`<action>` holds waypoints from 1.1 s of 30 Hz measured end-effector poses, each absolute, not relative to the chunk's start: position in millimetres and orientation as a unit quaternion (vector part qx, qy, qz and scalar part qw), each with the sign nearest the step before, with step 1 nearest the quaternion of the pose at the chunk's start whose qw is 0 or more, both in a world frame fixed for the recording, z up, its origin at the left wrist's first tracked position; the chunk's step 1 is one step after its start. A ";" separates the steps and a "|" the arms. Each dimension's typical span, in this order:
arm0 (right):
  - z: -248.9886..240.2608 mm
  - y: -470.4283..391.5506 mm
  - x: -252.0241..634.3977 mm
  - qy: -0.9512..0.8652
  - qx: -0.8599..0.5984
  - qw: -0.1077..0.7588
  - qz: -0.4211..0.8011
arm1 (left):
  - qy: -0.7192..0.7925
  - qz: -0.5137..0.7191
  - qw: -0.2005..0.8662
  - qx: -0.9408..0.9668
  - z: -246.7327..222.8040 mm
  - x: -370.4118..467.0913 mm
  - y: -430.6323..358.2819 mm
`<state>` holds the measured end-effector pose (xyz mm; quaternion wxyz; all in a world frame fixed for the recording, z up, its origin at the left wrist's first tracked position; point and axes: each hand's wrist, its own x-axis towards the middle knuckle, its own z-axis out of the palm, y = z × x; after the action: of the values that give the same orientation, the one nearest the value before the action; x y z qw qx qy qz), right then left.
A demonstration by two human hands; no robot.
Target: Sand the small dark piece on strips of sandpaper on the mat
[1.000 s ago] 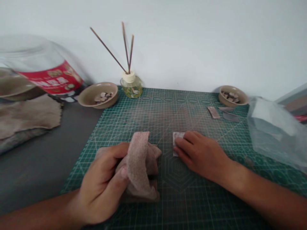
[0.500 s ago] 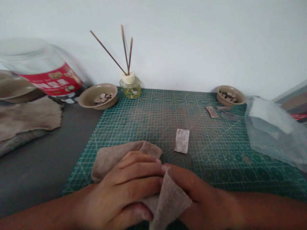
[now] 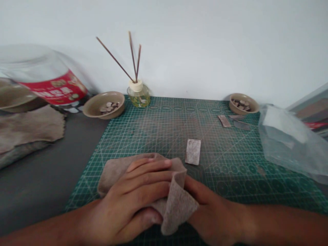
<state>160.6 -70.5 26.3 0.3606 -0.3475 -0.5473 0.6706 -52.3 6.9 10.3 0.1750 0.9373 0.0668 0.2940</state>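
A greyish-brown cloth [image 3: 176, 201] is bunched between my hands, low in the middle of the view. My left hand [image 3: 143, 191] lies over it, fingers side by side and thumb tucked against a fold. My right hand [image 3: 210, 212] grips the cloth from the other side; most of its fingers are hidden behind the folds. The cloth's far part spreads on the green cutting mat [image 3: 164, 133]. Just beyond my hands lies a small whitish rectangular piece [image 3: 193, 151] with a worn surface. Anything inside the cloth is hidden.
Bowls with small pieces stand at the back left [image 3: 89, 111] and back right [image 3: 232, 107]. Between them is a reed diffuser [image 3: 139, 97]. A large jar [image 3: 58, 90] and another cloth [image 3: 33, 126] are left; thin scraps [image 3: 224, 121] and a plastic bag [image 3: 287, 140] are right.
A cloth flap has come up between my hands, over the right fingers, and its lower corner has shifted slightly left. My hands stay together; the view has tilted a little.
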 end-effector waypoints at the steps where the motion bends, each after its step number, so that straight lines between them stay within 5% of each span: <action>1: 27.7 -70.4 160.7 -0.551 -0.345 0.368 0.666 | 0.069 0.298 0.170 0.937 9.5 -52.9 6.7; 33: -4.8 -76.5 164.2 -0.437 -0.355 0.358 0.745 | 0.077 0.245 0.214 0.943 17.6 -44.7 7.5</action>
<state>164.2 -76.5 -4.8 0.3580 -0.3551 -0.4366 0.7451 -44.7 7.5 17.6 0.2139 0.9426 0.0766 0.2448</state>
